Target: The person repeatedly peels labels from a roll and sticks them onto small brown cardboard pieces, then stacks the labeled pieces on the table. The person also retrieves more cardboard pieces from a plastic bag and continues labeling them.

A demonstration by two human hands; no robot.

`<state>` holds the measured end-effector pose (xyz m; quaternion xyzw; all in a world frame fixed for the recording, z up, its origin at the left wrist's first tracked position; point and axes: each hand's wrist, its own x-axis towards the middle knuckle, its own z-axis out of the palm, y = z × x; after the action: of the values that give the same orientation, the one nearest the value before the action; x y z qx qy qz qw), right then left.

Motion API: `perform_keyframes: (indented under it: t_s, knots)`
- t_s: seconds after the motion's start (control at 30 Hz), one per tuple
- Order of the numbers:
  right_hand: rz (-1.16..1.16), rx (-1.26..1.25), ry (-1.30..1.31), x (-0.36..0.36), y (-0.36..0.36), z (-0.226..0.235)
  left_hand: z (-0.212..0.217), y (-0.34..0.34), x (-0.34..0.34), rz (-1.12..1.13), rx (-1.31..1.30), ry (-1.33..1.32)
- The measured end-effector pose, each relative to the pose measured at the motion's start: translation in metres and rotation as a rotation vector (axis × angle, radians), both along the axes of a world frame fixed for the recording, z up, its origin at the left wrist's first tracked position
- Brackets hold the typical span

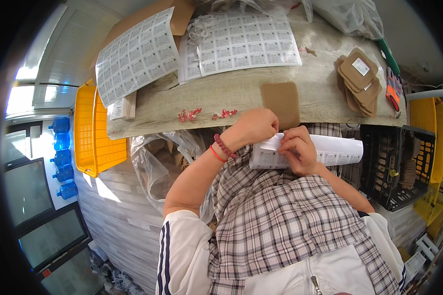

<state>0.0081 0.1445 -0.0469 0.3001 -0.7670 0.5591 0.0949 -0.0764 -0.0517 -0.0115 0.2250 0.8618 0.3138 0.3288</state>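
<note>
Lying near label sheet (338, 145) — brown pad (280, 101), red pieces (224, 114).

Wooden table (155, 110), label sheets (253, 44), brown pad (281, 103), stacked pads (354, 73), 2 red clusters (189, 115)

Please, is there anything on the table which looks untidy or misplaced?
Yes, slightly. The left label sheet appears to overhang the left edge of the table; the stacked brown pads are unevenly piled; and red-and-white bits lie loose in two clusters. Nothing looks clearly damaged.
</note>
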Motion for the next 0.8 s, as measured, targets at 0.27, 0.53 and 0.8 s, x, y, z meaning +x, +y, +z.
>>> perform_keyframes:
  t_s: [0.27, 0.53, 0.8]
  knots:
    - [-0.351, -0.362, -0.687, -0.051, 0.025, 0.009, -0.008, 0.016, 0.046, 0.202, 0.074, 0.481]
    - [-0.316, 0.067, -0.553, -0.099, 0.013, -0.014, -0.029, 0.025, 0.049, 0.234, 0.184, 0.798]
    - [-0.426, 0.110, -0.545, -0.101, 0.005, -0.016, -0.033, 0.028, 0.052, 0.255, 0.172, 0.797]
